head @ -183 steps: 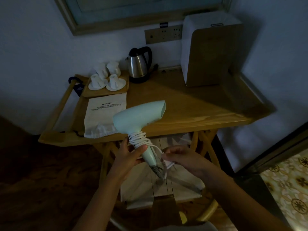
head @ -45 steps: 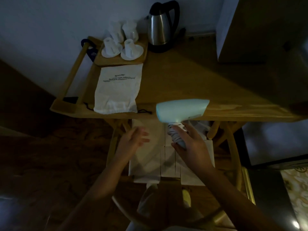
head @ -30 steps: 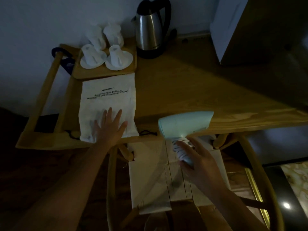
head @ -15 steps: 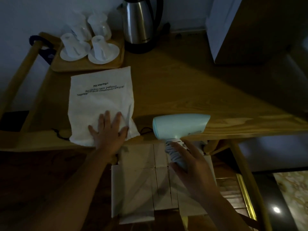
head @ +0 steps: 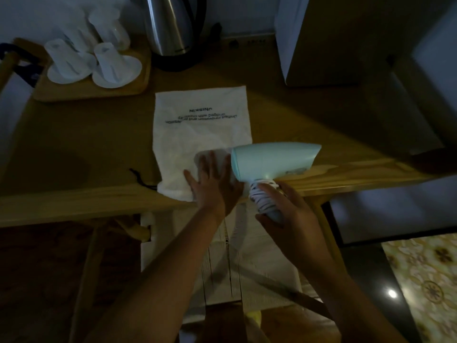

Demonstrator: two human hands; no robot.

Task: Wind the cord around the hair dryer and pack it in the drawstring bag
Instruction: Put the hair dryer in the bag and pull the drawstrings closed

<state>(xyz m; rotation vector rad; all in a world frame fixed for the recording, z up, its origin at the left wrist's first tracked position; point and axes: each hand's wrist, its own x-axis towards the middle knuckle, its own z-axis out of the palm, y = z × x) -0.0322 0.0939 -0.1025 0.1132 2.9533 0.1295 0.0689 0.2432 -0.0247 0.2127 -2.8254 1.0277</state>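
A pale mint hair dryer (head: 274,160) hovers over the front edge of the wooden table (head: 321,125), its nozzle pointing right. White cord (head: 259,198) is wound around its handle. My right hand (head: 286,214) grips that handle from below. The white drawstring bag (head: 200,134) lies flat on the table with printed text near its far end and its gathered mouth at the near edge. A black drawstring (head: 141,178) trails out to the left of the mouth. My left hand (head: 212,181) rests flat, fingers spread, on the near right part of the bag, right beside the dryer.
A wooden tray (head: 91,90) with several upturned white cups (head: 108,63) on saucers sits at the back left. A steel kettle (head: 170,23) stands behind the bag. A large white and wood box (head: 329,40) fills the back right. A folded pale cloth (head: 222,263) lies on the shelf below.
The bag has slid right along the table under my left hand, and now lies next to the dryer. The dryer stays in my right hand near the table's front edge.
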